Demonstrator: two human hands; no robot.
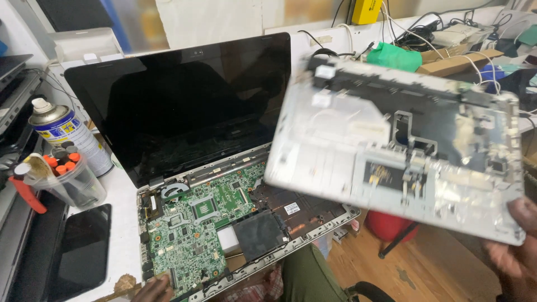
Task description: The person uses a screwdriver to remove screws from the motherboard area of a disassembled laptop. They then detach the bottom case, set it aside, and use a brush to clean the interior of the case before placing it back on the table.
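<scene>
a cluttered white repair bench runs along a pale wall strung with cables, wood floor showing below its edge. in the middle sits the open silver laptop base with its bare green motherboard (196,223) and dark tilted screen (184,100). to the right of that base, lifted clear of it, hangs the pale grey plastic palmrest cover (391,151), underside up, blurred. its long axis runs left to right, dipping slightly toward the right, left end over the base's right corner. the right hand (517,246) pinches its lower right corner, fingers closed on the edge. the left hand (154,291) rests at the base's front left corner; i cannot tell how its fingers lie. held by one corner, the cover looks liable to slip or swing down onto the exposed board. left of the base stand a blue-and-yellow spray can (64,131) and a clear plastic cup of tools (70,179).
</scene>
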